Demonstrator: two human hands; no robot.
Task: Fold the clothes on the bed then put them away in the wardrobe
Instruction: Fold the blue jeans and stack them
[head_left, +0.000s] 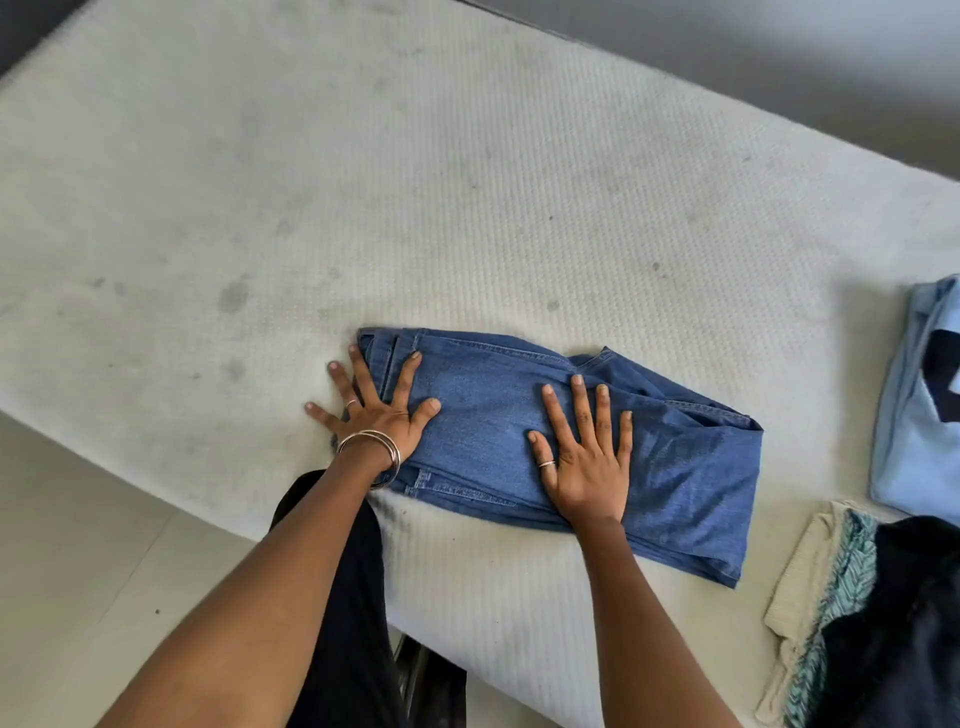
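Folding step: left hand (376, 410), right hand (584, 462) spread flat, pressing folded jeans (483, 405) on bed (467, 182). Next likely: another fold.

No legible text, label, brand, number or sign anywhere.

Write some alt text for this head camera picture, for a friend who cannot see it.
Two bare hands, left hand and right hand, press flat on folded blue jeans lying on a pale mattress. At the right edge lie a light blue garment and a small pile of other clothes.
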